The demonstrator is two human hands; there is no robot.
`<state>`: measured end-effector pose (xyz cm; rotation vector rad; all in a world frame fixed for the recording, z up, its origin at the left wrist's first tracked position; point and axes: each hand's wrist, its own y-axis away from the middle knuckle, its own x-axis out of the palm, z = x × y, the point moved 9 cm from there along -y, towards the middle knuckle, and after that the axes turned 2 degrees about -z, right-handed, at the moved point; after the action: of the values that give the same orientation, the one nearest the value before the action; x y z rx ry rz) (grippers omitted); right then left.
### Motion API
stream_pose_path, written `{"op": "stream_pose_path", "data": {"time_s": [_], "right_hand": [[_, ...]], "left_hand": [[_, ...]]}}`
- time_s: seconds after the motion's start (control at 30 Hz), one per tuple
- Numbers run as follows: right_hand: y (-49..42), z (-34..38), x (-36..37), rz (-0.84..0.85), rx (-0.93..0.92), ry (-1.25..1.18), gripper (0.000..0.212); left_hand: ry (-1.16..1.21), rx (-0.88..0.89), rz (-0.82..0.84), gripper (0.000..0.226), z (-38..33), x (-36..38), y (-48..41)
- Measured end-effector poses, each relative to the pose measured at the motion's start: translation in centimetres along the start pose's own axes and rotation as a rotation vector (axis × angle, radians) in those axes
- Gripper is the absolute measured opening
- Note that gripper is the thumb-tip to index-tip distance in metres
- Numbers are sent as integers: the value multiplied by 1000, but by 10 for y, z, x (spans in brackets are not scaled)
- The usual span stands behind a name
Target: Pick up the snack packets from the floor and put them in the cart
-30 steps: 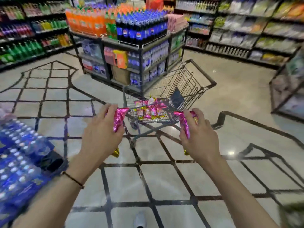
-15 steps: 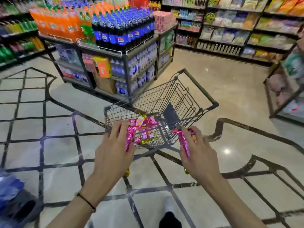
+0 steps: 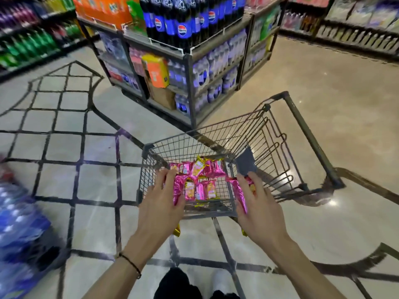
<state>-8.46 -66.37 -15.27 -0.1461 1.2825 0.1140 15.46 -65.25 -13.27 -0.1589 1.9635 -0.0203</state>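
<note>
Left hand [image 3: 160, 205] fingers clamp pink packet [image 3: 177, 190], right hand [image 3: 260, 207] fingers clamp second packet [image 3: 239, 192], over cart [image 3: 248, 134] at 12 o'clock.

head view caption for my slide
Left hand holds one pink packet, right hand another, at the cart rim

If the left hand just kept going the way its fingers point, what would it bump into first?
Most likely the pink packets lying in the cart. The left hand, gripping its own packet, seems to reach over the near wire wall, though depth is unclear and it might brush that wall first.
</note>
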Motion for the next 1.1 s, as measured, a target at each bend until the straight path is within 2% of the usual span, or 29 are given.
{"op": "stream_pose_path", "data": {"time_s": [0.2,0.47,0.77,0.87,1.0,1.1], "right_hand": [[-91,-11,50,89,-2,-11,62],[-187,-13,132,206,47,-33,63],[-258,-67,278,390,140,-62,60],[-259,-90,343,524,181,-36,69],[-254,-118,418,664,222,4,78],[-257,-136,459,659,269,3,77]], "left_hand": [[34,-32,95,57,18,68,-94],[-14,-156,279,65,75,178,-181],[-28,-294,511,68,134,314,-207],[-73,-343,568,67,152,357,-212],[-111,-344,593,59,171,410,-215],[-124,-370,580,54,187,442,-213]]}}
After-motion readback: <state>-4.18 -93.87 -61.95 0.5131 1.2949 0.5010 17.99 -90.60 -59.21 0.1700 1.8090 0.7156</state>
